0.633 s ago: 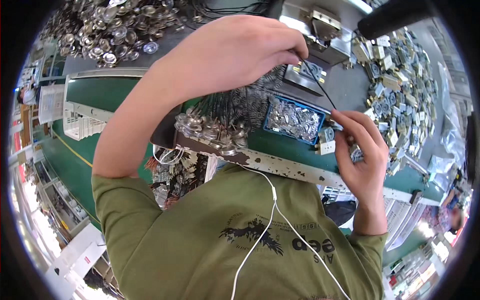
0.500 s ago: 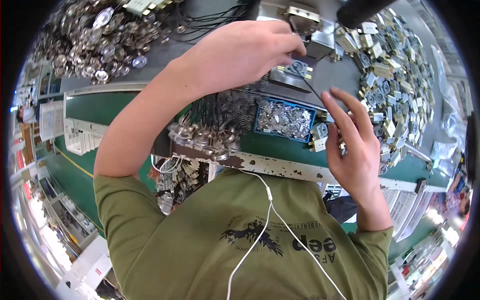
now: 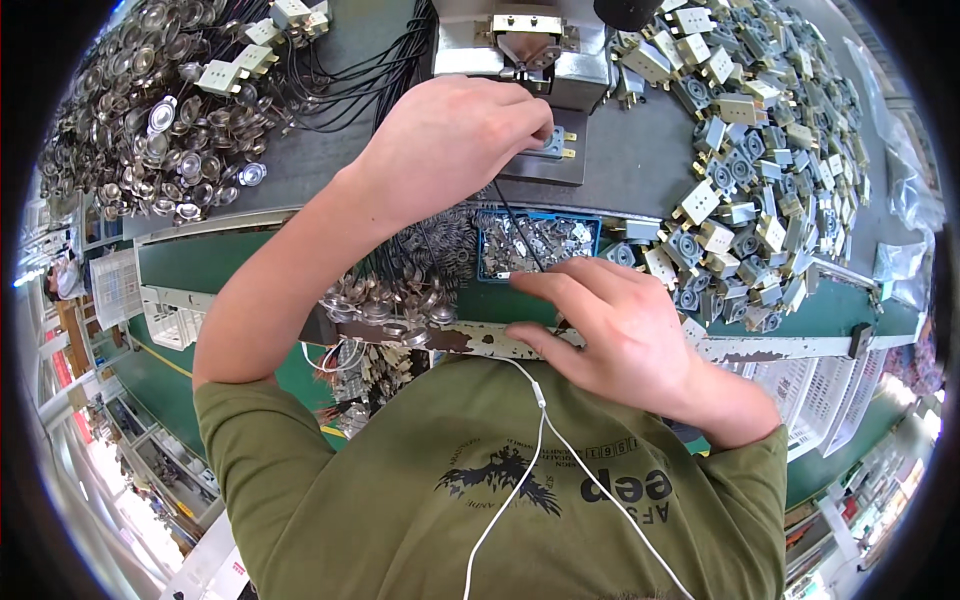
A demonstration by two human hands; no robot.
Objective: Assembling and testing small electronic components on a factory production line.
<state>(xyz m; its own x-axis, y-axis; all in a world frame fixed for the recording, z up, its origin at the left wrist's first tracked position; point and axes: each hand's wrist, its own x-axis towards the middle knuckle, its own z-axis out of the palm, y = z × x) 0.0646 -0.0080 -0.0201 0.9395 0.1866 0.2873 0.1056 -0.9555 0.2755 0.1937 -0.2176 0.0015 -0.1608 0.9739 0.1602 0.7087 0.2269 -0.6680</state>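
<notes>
My left hand point(image 3: 455, 145) reaches over a flat metal fixture block point(image 3: 545, 172), its fingers bent down and closed against a small grey part with brass prongs point(image 3: 556, 146). The fingertips are mostly hidden. From under that hand a thin dark wire point(image 3: 517, 224) slants down across a blue tray point(image 3: 599, 240) of small silver metal pieces point(image 3: 535, 238). It meets the index finger of my right hand point(image 3: 625, 335), which is near the tray's front edge. The right thumb and index finger are spread apart, with nothing between their tips.
Behind the fixture stands a metal press-like device point(image 3: 530, 50). Grey and cream blocks with prongs point(image 3: 745, 165) are heaped on the right. Round silver caps point(image 3: 165, 120) with black wires point(image 3: 350, 85) pile up on the left. More wired caps point(image 3: 390, 300) sit by the chipped rail point(image 3: 475, 338).
My left hand has come down onto the grey part. My right hand has swung toward me and to the left, past the tray's front edge. The whole view has shifted.
</notes>
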